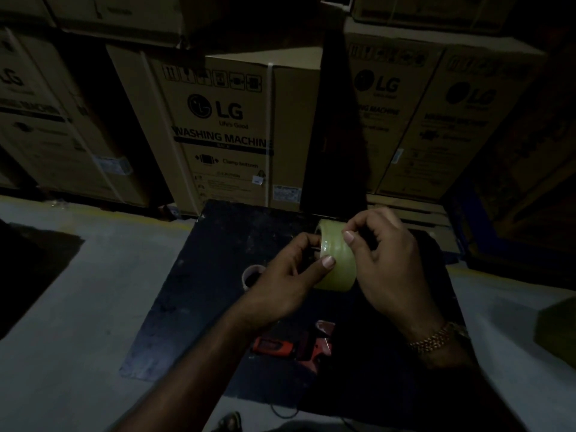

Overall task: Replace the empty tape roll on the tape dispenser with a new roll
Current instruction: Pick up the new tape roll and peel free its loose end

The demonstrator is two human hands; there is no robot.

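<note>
While both hands work above the dark rectangular surface [218, 260], the new roll of pale yellowish clear tape [338, 266] is held in the air between them, over the far middle part of that surface. The left hand [290, 275] is closed on the roll from its left side, the thumb lying across the tape band and the other fingers curled into or against the core opening; which of the two cannot be told in this dim light. The right hand [389, 260] is pinched at the upper right edge of the roll, thumb and forefinger pressed to the tape face. Whether a loose end is caught between them cannot be told. A gold-coloured link bracelet [436, 338] sits on the right wrist.

Partly hidden behind the left hand, a small empty cardboard tape core [251, 274] stands on the surface, apart from the new roll. Nearer the person, the red and black handheld tape dispenser [293, 344] lies flat on the same surface, below the hands and touched by neither.

Stacked brown cardboard boxes printed "LG Washing Machine" [227, 132] line the far side. The grey concrete floor [78, 307] surrounds the surface.
</note>
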